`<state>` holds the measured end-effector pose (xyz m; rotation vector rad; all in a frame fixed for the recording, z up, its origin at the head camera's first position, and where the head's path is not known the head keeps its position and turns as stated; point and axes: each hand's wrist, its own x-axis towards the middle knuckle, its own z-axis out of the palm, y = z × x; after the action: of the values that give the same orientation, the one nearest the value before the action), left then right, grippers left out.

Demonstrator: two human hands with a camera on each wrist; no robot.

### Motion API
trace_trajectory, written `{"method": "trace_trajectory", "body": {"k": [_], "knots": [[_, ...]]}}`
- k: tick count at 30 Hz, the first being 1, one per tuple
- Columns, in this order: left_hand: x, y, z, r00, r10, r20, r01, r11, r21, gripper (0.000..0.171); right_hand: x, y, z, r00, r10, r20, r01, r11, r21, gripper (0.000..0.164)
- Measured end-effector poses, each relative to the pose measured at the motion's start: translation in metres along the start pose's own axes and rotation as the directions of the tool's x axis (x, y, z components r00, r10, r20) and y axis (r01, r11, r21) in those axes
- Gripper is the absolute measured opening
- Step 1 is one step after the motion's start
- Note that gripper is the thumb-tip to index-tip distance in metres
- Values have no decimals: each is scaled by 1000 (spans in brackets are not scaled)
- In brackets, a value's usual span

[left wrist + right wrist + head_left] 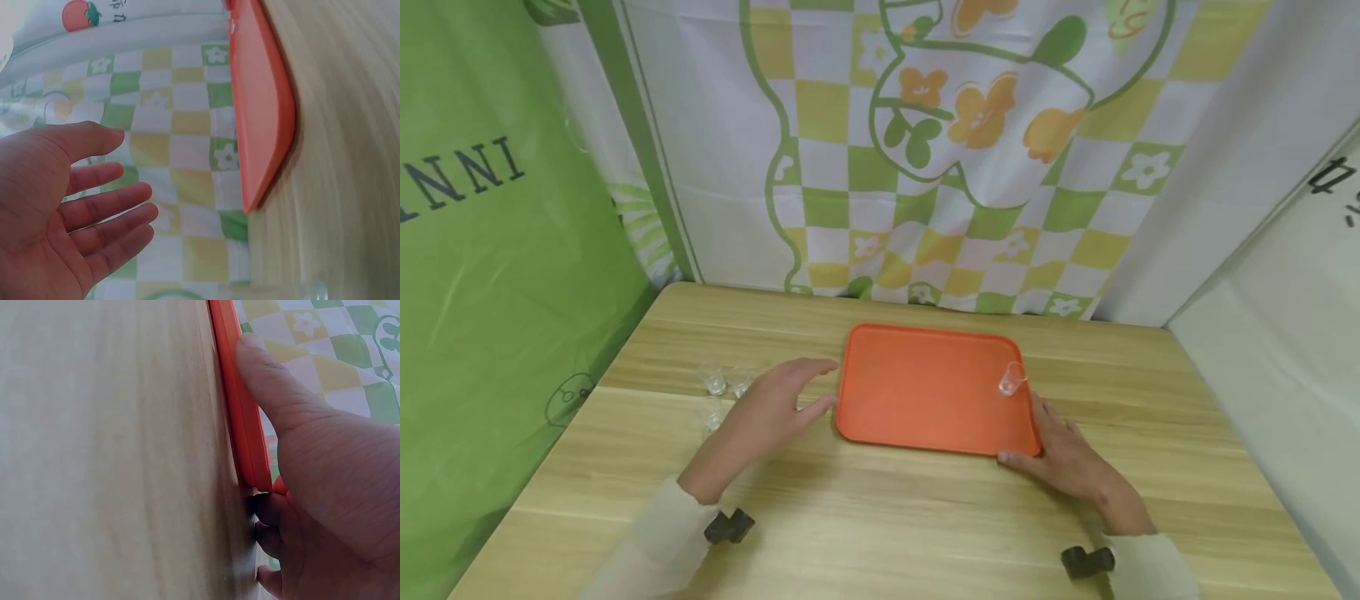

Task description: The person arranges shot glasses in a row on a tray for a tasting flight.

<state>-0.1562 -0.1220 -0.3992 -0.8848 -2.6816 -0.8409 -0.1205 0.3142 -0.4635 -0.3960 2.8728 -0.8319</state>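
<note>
An orange-red tray lies flat on the table in the head view. One small clear glass stands on it near the right rim. My right hand holds the tray's near right corner, the thumb along the front edge and the fingers by the right side. In the right wrist view, the thumb presses the tray's rim. My left hand hovers left of the tray, fingers and thumb apart and nothing between them. Beside it stand small clear glasses, partly hidden by the hand.
The wooden table reaches back to a checkered, flower-patterned curtain. A green sheet hangs at the left and a white one at the right.
</note>
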Motion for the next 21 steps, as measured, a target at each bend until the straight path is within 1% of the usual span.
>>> {"method": "trace_trajectory", "body": {"k": [5,12,15,18,21], "knots": [[-9,-11,-19,998,-22,-54,22,1000,6,44,-1,1,0,1000,1,5,-1,1000,-2,112],[-23,-32,-36,990,-90,-106,91,996,-1,46,-1,6,1,1000,4,-2,-4,1000,-15,113],[-28,-40,-43,985,-109,-133,112,994,16,44,0,6,2,1000,-6,-5,6,1000,-9,112],[-32,-45,-49,980,-114,-161,124,991,51,42,0,5,2,1000,-6,-5,6,1000,-7,112],[-36,-51,-57,976,-130,-174,145,986,81,41,1,4,2,1000,-2,-3,2,1000,-11,111]]}}
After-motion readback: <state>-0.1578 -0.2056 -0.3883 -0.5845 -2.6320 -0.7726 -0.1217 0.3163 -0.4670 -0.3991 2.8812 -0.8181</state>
